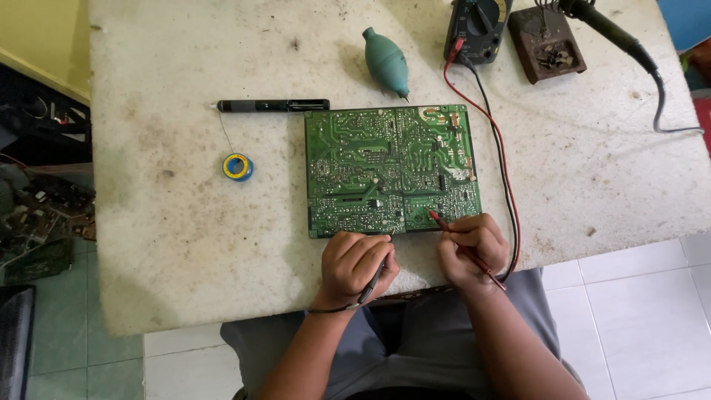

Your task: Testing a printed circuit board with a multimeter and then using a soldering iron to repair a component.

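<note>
Head view looks straight down on a worn, stained white table (185, 244) where a person sits with a green circuit board (385, 167) lying solder side up just in front of them. The right hand (470, 248) is pinched around a red probe (444, 224), its tip touching the board near the lower right edge. The left hand (355, 263) is closed around a black probe (374, 281) near the board's lower edge; its tip is hidden under the fingers, so I cannot tell whether it touches the board. Red and black leads (503, 170) run up the right side to a dark multimeter (478, 26) at the far edge. By my reckoning the checking is under way, with both probes in hand and the red one on one spot; most of the board remains unvisited. The soldering tools lie apart: a black pen-shaped tool (274, 106) left of the board, a small blue and yellow solder spool (238, 167) below it, a teal blower bulb (386, 61) above, and a soldering iron (615, 33) resting in a rusty stand (548, 44). Beyond the table are pale floor tiles (637, 311) and dark electronic clutter (37, 200) to the left
</note>
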